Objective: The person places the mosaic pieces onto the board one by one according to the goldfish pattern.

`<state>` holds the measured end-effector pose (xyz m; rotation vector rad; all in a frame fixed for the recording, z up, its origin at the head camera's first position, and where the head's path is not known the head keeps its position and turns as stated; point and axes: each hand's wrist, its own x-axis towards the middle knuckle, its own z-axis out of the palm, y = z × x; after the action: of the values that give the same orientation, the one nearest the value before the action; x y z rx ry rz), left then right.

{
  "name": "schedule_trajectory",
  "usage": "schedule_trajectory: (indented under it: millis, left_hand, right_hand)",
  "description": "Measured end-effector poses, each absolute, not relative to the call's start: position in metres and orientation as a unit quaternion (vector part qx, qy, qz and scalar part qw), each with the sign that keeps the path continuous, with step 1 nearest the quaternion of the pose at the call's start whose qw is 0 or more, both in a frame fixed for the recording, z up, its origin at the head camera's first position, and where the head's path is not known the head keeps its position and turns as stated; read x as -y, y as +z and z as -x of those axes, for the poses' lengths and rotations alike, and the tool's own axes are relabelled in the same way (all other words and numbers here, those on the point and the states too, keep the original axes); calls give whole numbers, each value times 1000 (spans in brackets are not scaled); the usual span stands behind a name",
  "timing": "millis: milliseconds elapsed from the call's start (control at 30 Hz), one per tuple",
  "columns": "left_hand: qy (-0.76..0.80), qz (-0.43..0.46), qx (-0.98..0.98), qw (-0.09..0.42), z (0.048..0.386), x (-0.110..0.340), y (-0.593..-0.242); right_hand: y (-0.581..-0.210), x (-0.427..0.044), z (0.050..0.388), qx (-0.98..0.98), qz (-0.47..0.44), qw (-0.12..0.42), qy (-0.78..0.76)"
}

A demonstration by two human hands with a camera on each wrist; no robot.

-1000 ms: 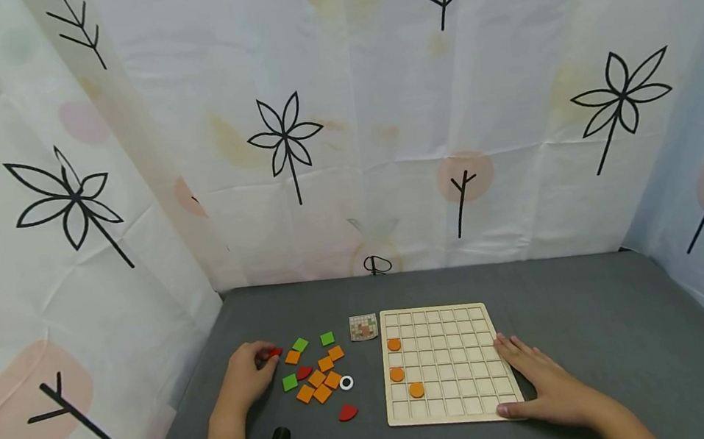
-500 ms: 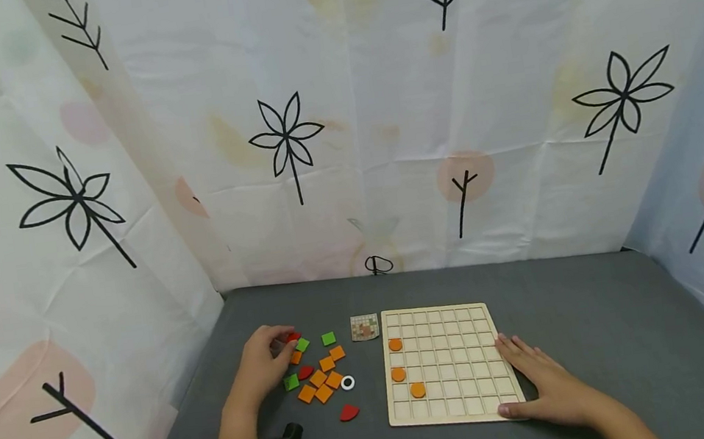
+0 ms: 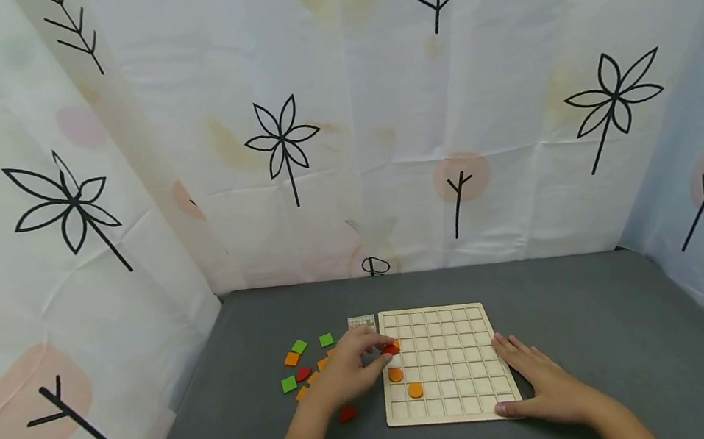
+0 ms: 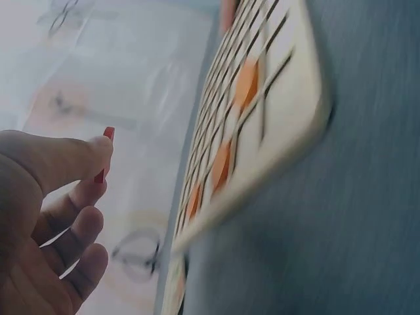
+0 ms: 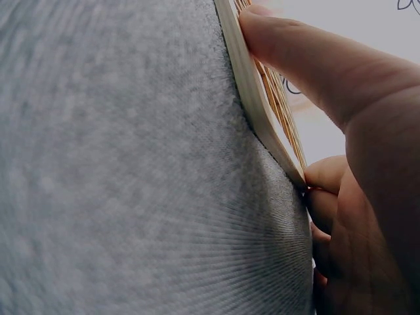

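Between thumb and forefinger my left hand (image 3: 345, 370) pinches a small flat red tile (image 4: 105, 154), seen edge-on in the left wrist view. It is over the left edge of a pale wooden grid board (image 3: 450, 408), beside the uppermost of the orange round pieces (image 3: 395, 375) in the left columns. My right hand (image 3: 543, 383) rests against the board's right side, fingers fairly straight along the edge. Its thumb (image 5: 282, 36) lies on the board near the near right corner. Whether the red tile touches the board is unclear; the left wrist view shows it held clear of the surface.
Left of the board lie green squares (image 3: 289, 384), orange squares (image 3: 292, 359) and red fan-shaped tiles (image 3: 347, 414), some hidden by my left arm. A small patterned card (image 3: 360, 321) sits by the board's far left corner. A printed curtain (image 3: 381, 134) surrounds the grey table (image 3: 575, 294).
My left hand has carried the red tile rightward from the far left of the loose pieces to the board's left edge. My right hand has stayed at the board.
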<state>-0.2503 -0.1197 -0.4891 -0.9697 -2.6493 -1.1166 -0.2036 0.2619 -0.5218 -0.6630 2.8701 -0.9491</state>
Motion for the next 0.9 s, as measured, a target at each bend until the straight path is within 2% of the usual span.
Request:
schedule_trajectory:
  millis: [267,567,900]
  left_hand:
    - [-345,388,854,-13,247,74,-501]
    - [-312,415,854,-34,248,66,-510]
    - [-282,421,862,-34,245,65,-512]
  right_hand:
    - [-524,-262,204,-928,221,11,-300]
    - [-524,-262,205,-930,216,18,-297]
    - [-524,-263,204,-928,218,15,-301]
